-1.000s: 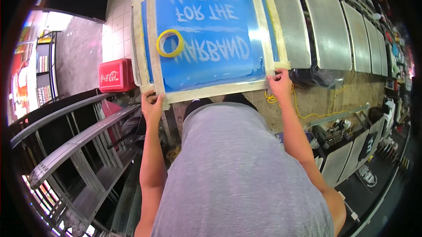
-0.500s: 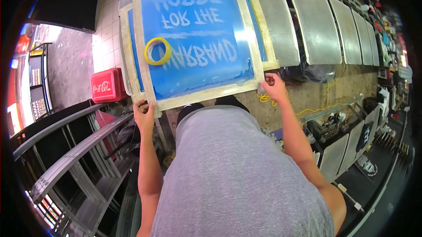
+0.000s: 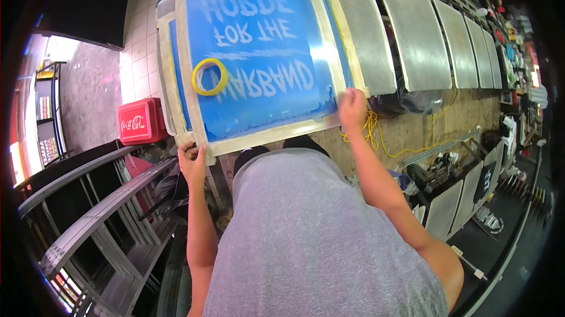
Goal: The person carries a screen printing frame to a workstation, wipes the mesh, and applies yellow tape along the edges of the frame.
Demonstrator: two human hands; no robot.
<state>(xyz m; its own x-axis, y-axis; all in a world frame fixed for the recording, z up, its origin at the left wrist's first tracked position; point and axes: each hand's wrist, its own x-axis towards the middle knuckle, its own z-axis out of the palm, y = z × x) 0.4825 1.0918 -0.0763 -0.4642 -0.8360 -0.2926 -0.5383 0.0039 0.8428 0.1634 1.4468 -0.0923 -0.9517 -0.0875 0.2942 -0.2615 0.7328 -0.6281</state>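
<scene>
A screen printing frame [image 3: 268, 136] with blue mesh and pale taped borders lies in front of me, its mirrored lettering upside down in view. A second, similar frame [image 3: 347, 40] shows beneath it at both sides. On the upper mesh, near the left border, rests a roll of yellow tape [image 3: 221, 84]. My left hand [image 3: 192, 161] is closed at the near left corner, thumb against the edge. My right hand [image 3: 352, 111] is at the near right corner, smeared by motion, so its finger grip is unclear.
Several grey platens [image 3: 412, 34] run off to the right. A red Coca-Cola box [image 3: 141, 122] stands left of the frames. Metal ladders [image 3: 88, 223] lie at lower left. A yellow cord [image 3: 400, 153] trails over the wooden surface on the right.
My right hand has shifted slightly left and up along the frame's near right corner and now blurs. My left hand keeps its place at the left corner. The view has tilted slightly.
</scene>
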